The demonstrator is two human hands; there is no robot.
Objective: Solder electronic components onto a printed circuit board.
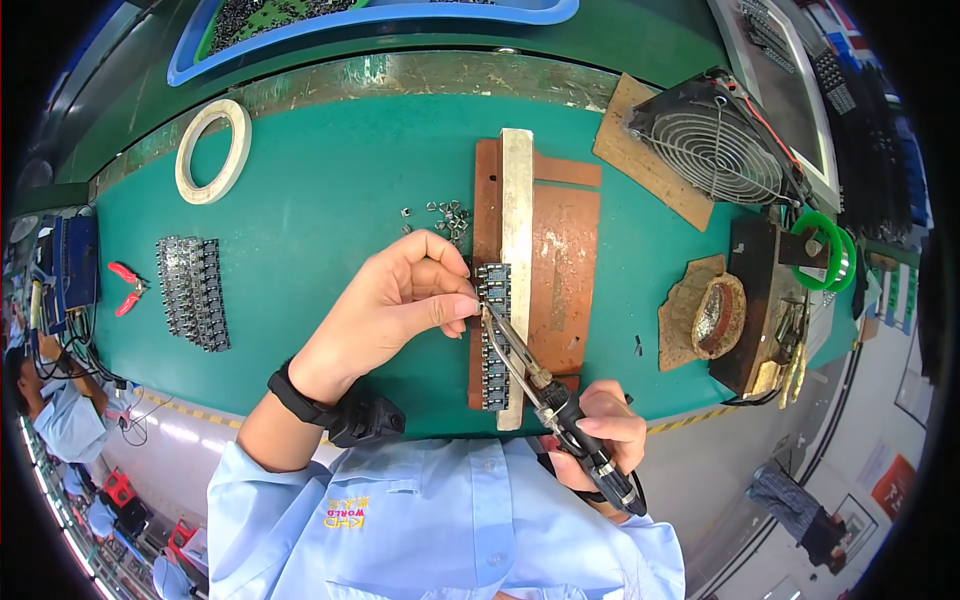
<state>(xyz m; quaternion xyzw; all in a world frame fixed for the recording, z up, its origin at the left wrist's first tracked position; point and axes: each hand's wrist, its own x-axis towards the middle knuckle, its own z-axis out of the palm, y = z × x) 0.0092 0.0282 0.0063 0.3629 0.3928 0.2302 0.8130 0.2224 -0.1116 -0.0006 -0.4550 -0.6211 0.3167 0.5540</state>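
My right hand (613, 432) grips a black-handled soldering iron (566, 412), its metal tip slanting up and left to a strip of small dark circuit boards (495, 375). The strip lies along the left side of a pale metal bar (516, 200) on a reddish-brown base board (565, 260). At the strip's left edge, close to the iron's tip, my left hand (405, 295) has thumb and forefinger pinched together. Whatever sits between those fingertips is too small to make out. Small shiny metal parts (455, 218) lie loose just beyond the left hand.
Left on the green mat are stacked board strips (193, 293), red-handled cutters (127, 288) and a tape roll (240, 150). A blue tray (400, 17) stands at the back. On the right are a fan (715, 150), a sponge dish (720, 316) and a green solder spool (848, 260).
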